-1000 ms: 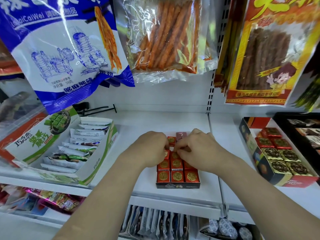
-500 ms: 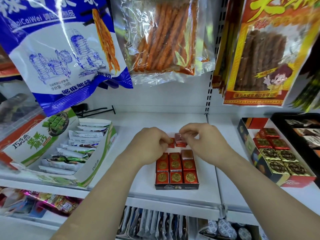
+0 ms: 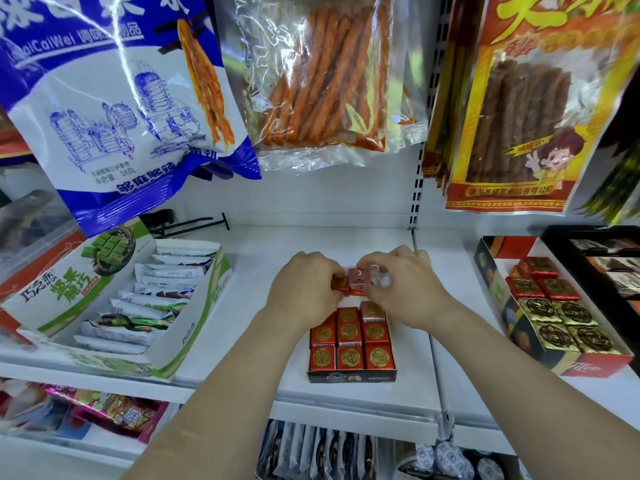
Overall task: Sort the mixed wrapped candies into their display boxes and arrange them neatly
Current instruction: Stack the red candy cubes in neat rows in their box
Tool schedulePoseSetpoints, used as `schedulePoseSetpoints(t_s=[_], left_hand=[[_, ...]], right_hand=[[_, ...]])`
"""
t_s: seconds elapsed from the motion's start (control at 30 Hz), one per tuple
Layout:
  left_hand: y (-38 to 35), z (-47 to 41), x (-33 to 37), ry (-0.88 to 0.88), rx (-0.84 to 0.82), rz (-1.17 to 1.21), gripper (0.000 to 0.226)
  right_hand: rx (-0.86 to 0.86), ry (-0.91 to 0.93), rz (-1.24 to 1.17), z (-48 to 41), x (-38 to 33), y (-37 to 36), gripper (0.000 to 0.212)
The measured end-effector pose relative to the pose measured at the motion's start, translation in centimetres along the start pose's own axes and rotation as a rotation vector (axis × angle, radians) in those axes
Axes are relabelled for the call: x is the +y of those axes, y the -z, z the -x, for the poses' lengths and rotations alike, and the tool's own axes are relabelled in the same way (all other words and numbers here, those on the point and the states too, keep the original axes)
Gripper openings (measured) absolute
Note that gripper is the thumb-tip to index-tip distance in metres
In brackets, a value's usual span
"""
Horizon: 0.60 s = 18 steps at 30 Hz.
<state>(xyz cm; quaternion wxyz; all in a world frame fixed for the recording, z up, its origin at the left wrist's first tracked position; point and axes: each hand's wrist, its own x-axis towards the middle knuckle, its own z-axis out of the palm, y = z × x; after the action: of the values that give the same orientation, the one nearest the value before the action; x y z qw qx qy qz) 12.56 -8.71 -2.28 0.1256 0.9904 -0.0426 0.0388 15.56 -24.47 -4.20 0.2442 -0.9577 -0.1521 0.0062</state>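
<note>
My left hand (image 3: 304, 289) pinches a red foil-wrapped square candy (image 3: 339, 284); my right hand (image 3: 407, 289) pinches a pink foil-wrapped candy (image 3: 358, 277)

White shelf (image 3: 346, 244), candy display boxes (image 3: 351, 375)

Red, gold and pink against a white shelf (image 3: 346, 244).
The red candies (image 3: 349, 356) in the black display box (image 3: 351, 375) each carry a round gold medallion. The pink foil candy (image 3: 357, 276) is shiny and plain, and the red candy (image 3: 339, 284) beside it is gold-marked. The red-fronted box (image 3: 595, 367) shows gold candies (image 3: 568, 329) with dark circular patterns. The carton (image 3: 104, 271) is green and white, and the snack bag (image 3: 121, 98) is blue and white.
</note>
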Motion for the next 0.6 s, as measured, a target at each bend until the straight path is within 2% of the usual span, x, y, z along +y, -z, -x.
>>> schedulePoseSetpoints(t_s=[0.27, 0.4, 0.6], left_hand=[[0.1, -0.4, 0.3, 0.007, -0.010, -0.006, 0.026], [0.6, -0.2, 0.8, -0.006, -0.005, -0.057, 0.018], [0.5, -0.1, 0.6, 0.000, -0.049, 0.035, 0.030]], right_hand=[[0.031, -0.009, 0.003, 0.0, -0.4, 0.7, 0.028], [0.052, 0.009, 0.101, -0.2, -1.0, 1.0, 0.029], [0.066, 0.053, 0.179, -0.1, -1.2, 1.1, 0.031]])
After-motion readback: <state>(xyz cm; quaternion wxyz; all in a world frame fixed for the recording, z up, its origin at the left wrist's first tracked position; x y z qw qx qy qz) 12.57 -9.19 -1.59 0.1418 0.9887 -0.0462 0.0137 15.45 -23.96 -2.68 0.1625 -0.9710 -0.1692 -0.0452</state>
